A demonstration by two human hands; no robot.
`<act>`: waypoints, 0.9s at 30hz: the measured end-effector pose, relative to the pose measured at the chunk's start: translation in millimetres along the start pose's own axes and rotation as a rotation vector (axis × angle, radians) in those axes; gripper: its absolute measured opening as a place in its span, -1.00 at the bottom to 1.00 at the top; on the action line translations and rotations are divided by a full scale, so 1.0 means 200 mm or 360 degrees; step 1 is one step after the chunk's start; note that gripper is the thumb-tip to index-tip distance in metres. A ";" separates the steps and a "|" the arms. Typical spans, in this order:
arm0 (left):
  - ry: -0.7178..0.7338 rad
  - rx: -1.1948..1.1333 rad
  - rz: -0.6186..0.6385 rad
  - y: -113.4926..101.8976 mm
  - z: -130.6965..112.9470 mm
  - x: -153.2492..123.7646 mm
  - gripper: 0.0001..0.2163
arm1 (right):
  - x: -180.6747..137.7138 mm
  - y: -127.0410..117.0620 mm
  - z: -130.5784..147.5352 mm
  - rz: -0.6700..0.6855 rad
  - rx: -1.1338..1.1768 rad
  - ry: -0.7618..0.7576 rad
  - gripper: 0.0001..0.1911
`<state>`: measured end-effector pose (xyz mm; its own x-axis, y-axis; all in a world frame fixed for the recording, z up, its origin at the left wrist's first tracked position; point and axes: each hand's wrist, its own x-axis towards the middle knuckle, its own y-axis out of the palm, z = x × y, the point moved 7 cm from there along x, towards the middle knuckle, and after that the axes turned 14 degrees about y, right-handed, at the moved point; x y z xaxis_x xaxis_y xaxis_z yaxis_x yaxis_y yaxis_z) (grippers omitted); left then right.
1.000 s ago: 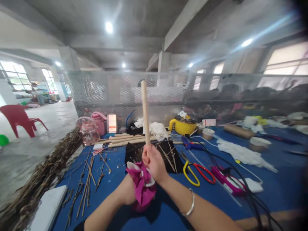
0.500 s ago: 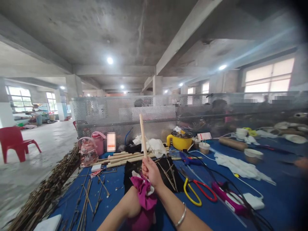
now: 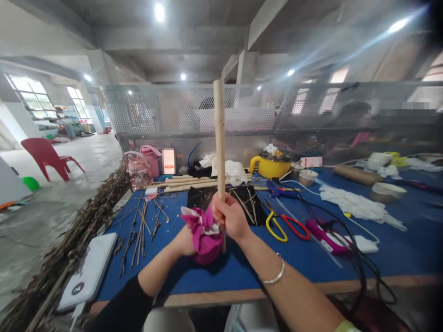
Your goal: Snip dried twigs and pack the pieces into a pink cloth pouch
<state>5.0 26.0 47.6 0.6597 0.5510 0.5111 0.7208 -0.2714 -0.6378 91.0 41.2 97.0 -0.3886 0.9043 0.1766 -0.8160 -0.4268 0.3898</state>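
My right hand is closed around a pale wooden stick and holds it upright above the blue table. A bundle of magenta cloth with a white lining is gathered round the stick's lower end. My left hand grips that bundle from the left and is mostly hidden behind it. A silver bangle sits on my right wrist.
Yellow and red scissors and a pink device with cables lie to the right. Black cloth with twigs, wooden sticks and a yellow pot lie behind. Loose twigs, a white device and a branch pile are left.
The camera has tilted downward, so the table's front edge and my forearms now show. My hands, the stick and the cloth bundle sit higher in view; the grip is unchanged.
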 end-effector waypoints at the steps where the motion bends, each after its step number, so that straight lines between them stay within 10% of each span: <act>1: -0.0024 0.0041 -0.0059 -0.02 0.03 -0.02 -0.60 | 0.00 0.00 0.00 -0.0010 -0.0017 0.0026 -0.68; 22: 0.0101 0.0097 -0.0105 0.09 -0.10 -0.11 -0.67 | 0.00 0.02 -0.09 -0.0185 -0.0332 0.0031 -0.62; 27: 0.0064 -0.0037 0.0052 0.12 -0.06 -0.26 -0.67 | 0.13 -0.08 -0.02 -0.0282 -0.1378 0.0006 -0.69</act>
<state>-9.7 -19.3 11.8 0.6907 0.5092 0.5134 0.7031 -0.3070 -0.6414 92.1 70.7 91.5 -0.2262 0.9583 0.1747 -0.9014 -0.1379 -0.4104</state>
